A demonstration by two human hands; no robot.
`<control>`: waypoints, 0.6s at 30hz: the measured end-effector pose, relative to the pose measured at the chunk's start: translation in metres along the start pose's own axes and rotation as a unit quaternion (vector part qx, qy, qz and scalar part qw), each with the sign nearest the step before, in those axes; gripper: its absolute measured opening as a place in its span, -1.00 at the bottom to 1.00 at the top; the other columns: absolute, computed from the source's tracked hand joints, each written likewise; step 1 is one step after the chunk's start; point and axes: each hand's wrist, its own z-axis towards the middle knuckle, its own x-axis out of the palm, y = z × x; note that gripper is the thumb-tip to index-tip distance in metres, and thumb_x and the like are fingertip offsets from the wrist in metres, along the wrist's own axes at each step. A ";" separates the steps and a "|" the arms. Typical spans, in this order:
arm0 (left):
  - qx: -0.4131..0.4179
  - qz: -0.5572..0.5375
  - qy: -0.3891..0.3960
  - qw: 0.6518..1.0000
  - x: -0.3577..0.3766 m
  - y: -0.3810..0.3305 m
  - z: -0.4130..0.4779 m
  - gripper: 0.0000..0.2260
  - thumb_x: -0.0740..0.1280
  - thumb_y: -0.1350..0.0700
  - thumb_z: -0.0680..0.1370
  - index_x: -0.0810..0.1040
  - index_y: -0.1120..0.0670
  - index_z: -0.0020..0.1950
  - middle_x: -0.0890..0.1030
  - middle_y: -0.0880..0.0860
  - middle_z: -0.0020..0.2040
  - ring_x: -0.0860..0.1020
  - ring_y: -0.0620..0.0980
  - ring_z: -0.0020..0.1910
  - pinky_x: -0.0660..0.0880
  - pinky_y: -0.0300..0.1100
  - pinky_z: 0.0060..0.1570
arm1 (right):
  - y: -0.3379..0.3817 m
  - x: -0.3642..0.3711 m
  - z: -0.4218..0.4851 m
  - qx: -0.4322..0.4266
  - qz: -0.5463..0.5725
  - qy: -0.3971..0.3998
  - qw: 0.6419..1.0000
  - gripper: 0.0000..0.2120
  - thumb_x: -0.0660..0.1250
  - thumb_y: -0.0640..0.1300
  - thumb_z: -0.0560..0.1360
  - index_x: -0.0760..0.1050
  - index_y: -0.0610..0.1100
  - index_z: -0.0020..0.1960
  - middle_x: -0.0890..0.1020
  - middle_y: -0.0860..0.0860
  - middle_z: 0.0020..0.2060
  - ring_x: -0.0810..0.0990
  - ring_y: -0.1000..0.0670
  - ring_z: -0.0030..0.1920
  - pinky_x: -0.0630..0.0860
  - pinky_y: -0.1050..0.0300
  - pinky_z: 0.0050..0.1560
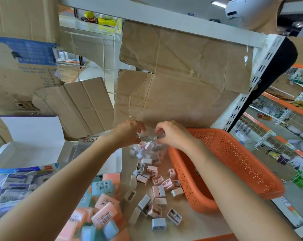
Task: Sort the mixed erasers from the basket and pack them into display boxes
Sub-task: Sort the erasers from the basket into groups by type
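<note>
Head view, centre of frame: hard to make out the clear plastic container (148,138), see-through, edges lost against the cardboard (173,87) behind and partly covered by fingers; cannot tell lid from body. Through the plastic, a few pale pink and grey pieces, blurred. Lower left of frame also blurred: peach and blue erasers (103,211) with barcode labels, cut off by the bottom edge. Far left, blue-and-white packs (13,185), print unreadable, partly hidden by the left forearm. Right of centre, the orange basket (182,180), inside partly hidden by the right forearm; contents not visible.

Grip: left hand (128,132) pinching the container's left end, fingers curled over the top, narrow gap. Right hand (171,134) pinching the right end, fingers curled tight onto the plastic. Both touching the container, not each other.

Pose: forearms reaching up from the bottom corners of the frame, converging at centre, backs of hands toward the camera. Container just left of the basket's far corner; cannot tell if resting on the table (199,226) or lifted.

Below the hands, centre to lower centre: small pastel pieces (157,193) scattered loose on the table, pink, grey and bluish, several with a slot like sharpeners. Middle left, an open white box (34,136), flap up.
</note>
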 end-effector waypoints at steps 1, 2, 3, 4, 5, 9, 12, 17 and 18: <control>0.004 0.000 -0.002 1.000 0.000 0.000 -0.001 -0.68 0.40 0.24 0.44 0.52 0.12 0.18 0.60 0.06 0.08 0.48 -0.13 -0.17 0.34 -0.39 -0.18 | 0.000 0.000 -0.001 -0.001 0.001 0.000 1.000 -0.73 0.45 -0.08 0.38 0.55 -0.08 0.06 0.61 -0.02 0.00 0.56 -0.05 0.03 0.47 0.10 -0.01; 0.007 -0.002 -0.004 1.000 -0.001 0.000 -0.003 -0.69 0.40 0.23 0.45 0.52 0.12 0.18 0.60 0.06 0.09 0.49 -0.12 -0.15 0.35 -0.39 -0.17 | -0.001 0.000 -0.002 -0.001 0.002 -0.002 1.000 -0.72 0.45 -0.07 0.38 0.54 -0.08 0.07 0.60 -0.02 0.02 0.55 -0.05 0.04 0.48 0.10 0.01; 0.009 -0.002 -0.006 1.000 -0.002 0.000 -0.006 -0.70 0.40 0.22 0.45 0.52 0.11 0.18 0.60 0.06 0.09 0.50 -0.11 -0.13 0.37 -0.37 -0.16 | -0.001 0.000 -0.004 -0.002 0.004 -0.004 1.000 -0.72 0.45 -0.07 0.39 0.54 -0.07 0.07 0.60 -0.02 0.02 0.55 -0.04 0.04 0.48 0.10 0.01; 0.013 -0.002 -0.008 1.000 -0.004 -0.001 -0.009 -0.70 0.39 0.21 0.46 0.52 0.11 0.19 0.59 0.06 0.09 0.50 -0.10 -0.12 0.38 -0.35 -0.14 | -0.001 0.000 -0.006 -0.003 0.007 -0.006 1.000 -0.72 0.44 -0.06 0.39 0.54 -0.07 0.08 0.59 -0.01 0.02 0.54 -0.03 0.04 0.47 0.11 0.01; 0.018 -0.003 -0.009 1.000 -0.005 -0.002 -0.013 -0.70 0.39 0.20 0.46 0.53 0.11 0.18 0.59 0.06 0.09 0.49 -0.10 -0.13 0.39 -0.34 -0.13 | -0.001 0.000 -0.009 -0.004 0.014 -0.009 1.000 -0.73 0.44 -0.05 0.40 0.54 -0.06 0.07 0.59 0.00 0.02 0.54 -0.02 0.03 0.47 0.10 0.01; 0.035 -0.016 0.000 0.999 -0.011 -0.004 -0.035 -0.71 0.40 0.20 0.46 0.53 0.11 0.18 0.58 0.05 0.08 0.53 -0.07 -0.11 0.42 -0.31 -0.11 | 0.005 0.000 -0.031 -0.025 0.058 -0.002 0.998 -0.75 0.43 -0.12 0.40 0.55 -0.07 0.08 0.60 0.01 -0.01 0.56 0.00 -0.02 0.48 0.11 -0.03; 0.046 -0.025 0.023 0.998 -0.007 -0.008 -0.055 -0.70 0.40 0.15 0.47 0.52 0.09 0.18 0.57 0.01 0.08 0.53 -0.09 -0.08 0.39 -0.38 -0.12 | 0.011 -0.002 -0.050 -0.032 0.085 0.067 0.994 -0.71 0.43 -0.15 0.41 0.53 -0.06 0.13 0.59 0.03 -0.02 0.58 0.03 -0.06 0.48 0.17 -0.06; 0.080 -0.032 0.112 0.990 0.008 -0.020 -0.084 -0.68 0.40 0.08 0.47 0.50 0.04 0.20 0.51 -0.08 0.05 0.47 -0.18 -0.10 0.33 -0.49 -0.16 | 0.027 0.008 -0.074 -0.044 0.074 0.224 0.971 -0.61 0.33 -0.31 0.46 0.48 -0.09 0.26 0.57 0.02 -0.02 0.52 0.08 -0.12 0.39 0.44 -0.27; 0.083 -0.036 0.130 0.987 0.010 -0.021 -0.088 -0.68 0.41 0.08 0.46 0.50 0.03 0.21 0.52 -0.09 0.04 0.48 -0.18 -0.10 0.32 -0.51 -0.19 | 0.030 0.013 -0.076 -0.047 0.054 0.232 0.970 -0.59 0.28 -0.34 0.46 0.47 -0.10 0.28 0.55 0.03 -0.04 0.49 0.07 -0.12 0.37 0.43 -0.32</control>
